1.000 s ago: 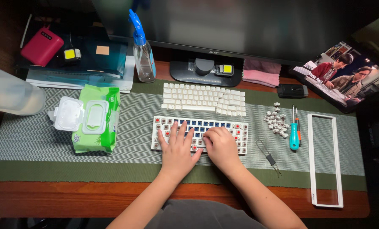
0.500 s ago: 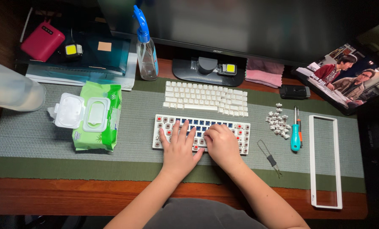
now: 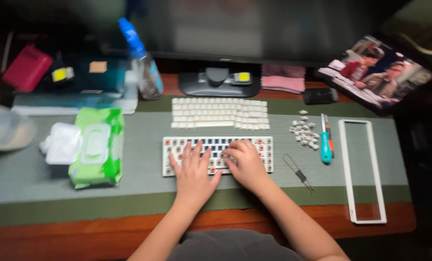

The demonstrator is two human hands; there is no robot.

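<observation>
The keyboard base [image 3: 217,154] lies crosswise on the bench. The left hand [image 3: 193,171] rests spread flat on it; the right hand [image 3: 245,162], curled, fingertips pressing its centre.

keyboard base [image 3: 173,145] | white, keycaps off, red and blue switches showing | flat on grey mat

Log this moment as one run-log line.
left hand: flat on bare keyboard | right hand: fingers curled over switches | keycap set: behind keyboard | wire puller: right, untouched
</observation>
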